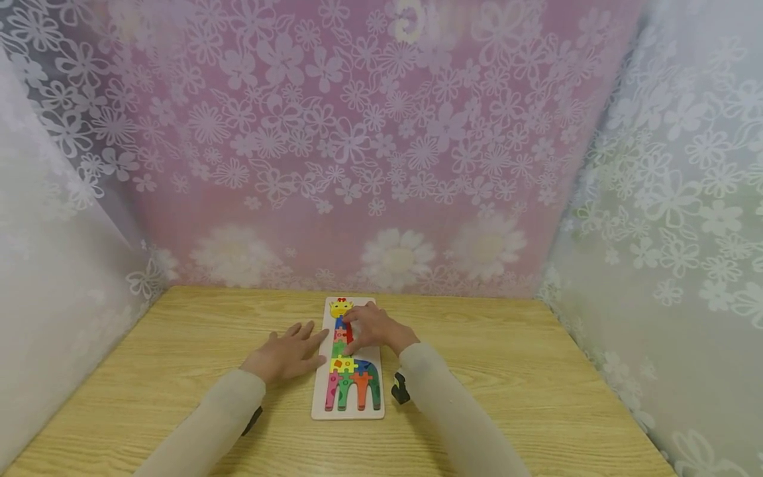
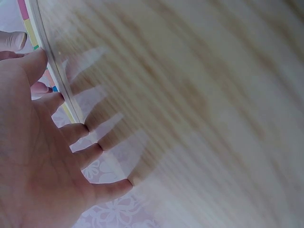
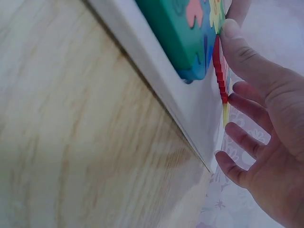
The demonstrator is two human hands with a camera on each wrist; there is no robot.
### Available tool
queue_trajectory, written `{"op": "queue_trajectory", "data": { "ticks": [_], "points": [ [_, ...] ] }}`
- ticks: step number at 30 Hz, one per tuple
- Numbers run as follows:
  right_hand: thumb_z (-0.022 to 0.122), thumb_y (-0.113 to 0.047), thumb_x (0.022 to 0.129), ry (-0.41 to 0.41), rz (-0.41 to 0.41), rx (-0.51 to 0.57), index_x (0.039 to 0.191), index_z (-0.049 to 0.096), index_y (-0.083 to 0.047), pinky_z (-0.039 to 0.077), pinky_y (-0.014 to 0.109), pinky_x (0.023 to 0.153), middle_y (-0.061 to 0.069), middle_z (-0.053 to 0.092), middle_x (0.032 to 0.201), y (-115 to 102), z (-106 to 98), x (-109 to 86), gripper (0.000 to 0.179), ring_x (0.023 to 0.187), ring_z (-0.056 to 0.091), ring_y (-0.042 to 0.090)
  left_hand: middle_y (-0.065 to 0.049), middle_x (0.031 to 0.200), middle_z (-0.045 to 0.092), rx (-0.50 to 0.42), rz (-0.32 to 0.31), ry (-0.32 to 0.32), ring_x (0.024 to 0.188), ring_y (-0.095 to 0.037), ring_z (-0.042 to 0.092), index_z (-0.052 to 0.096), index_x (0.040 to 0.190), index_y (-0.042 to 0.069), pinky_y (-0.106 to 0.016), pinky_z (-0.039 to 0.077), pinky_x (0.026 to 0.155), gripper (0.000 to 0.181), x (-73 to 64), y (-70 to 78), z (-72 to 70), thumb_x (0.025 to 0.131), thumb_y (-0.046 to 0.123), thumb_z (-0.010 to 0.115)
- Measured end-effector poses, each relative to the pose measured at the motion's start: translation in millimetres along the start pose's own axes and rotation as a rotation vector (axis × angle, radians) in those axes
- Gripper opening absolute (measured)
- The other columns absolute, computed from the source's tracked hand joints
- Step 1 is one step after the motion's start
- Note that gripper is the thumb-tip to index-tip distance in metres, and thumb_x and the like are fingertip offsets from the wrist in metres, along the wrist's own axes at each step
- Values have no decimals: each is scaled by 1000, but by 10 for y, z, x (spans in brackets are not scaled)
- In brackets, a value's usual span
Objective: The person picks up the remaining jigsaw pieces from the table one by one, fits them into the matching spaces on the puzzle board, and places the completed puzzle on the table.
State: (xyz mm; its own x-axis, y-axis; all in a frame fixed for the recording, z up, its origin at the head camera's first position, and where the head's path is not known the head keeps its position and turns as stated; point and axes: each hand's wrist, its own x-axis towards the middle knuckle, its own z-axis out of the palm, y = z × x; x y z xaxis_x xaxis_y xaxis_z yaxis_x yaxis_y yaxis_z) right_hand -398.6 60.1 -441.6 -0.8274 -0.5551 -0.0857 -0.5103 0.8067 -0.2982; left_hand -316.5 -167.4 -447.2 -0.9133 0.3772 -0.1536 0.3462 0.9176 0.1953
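A giraffe jigsaw puzzle of colourful numbered pieces lies on a white board, with the yellow head at the far end and the legs nearest. To its left, my left hand lies with fingers spread. Its thumb and index finger touch the board's left edge. My right hand reaches over the neck from the right. Its thumb and a fingertip grip the red puzzle piece at either end, along the neck's right side. The other fingers stay loosely bent. Part of the neck is hidden under this hand.
The board lies on a wood-grain table. A pink curtain with white flowers hangs behind the table, and pale floral curtains stand at both sides. A black strap buckle hangs beneath the right wrist.
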Motion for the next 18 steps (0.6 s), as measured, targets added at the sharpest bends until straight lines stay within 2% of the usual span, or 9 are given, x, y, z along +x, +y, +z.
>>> {"op": "queue_trajectory", "data": {
  "ticks": [5,12,18],
  "points": [
    [88,-50,78,11,36,60,139,67,-25,43,55,115,0,58,150,0,1,-18,69,133,45,27,-16,171,27,-1,0,4,157,-45,27,32,164,27,-79,24,116,68,-5,5,1,105,60,44],
    [87,-50,79,19,49,58,139,67,-27,44,55,113,2,60,147,-18,19,-33,67,131,46,27,-16,171,27,4,-6,2,157,-45,27,32,164,26,-80,24,116,69,-2,-2,2,105,60,45],
    [75,-46,93,45,-13,121,139,67,-21,40,58,117,4,60,149,81,12,-50,52,138,47,31,-15,172,24,-8,-5,-8,158,-44,23,29,164,28,-79,21,117,69,11,-22,33,105,60,43]
  ]
}}
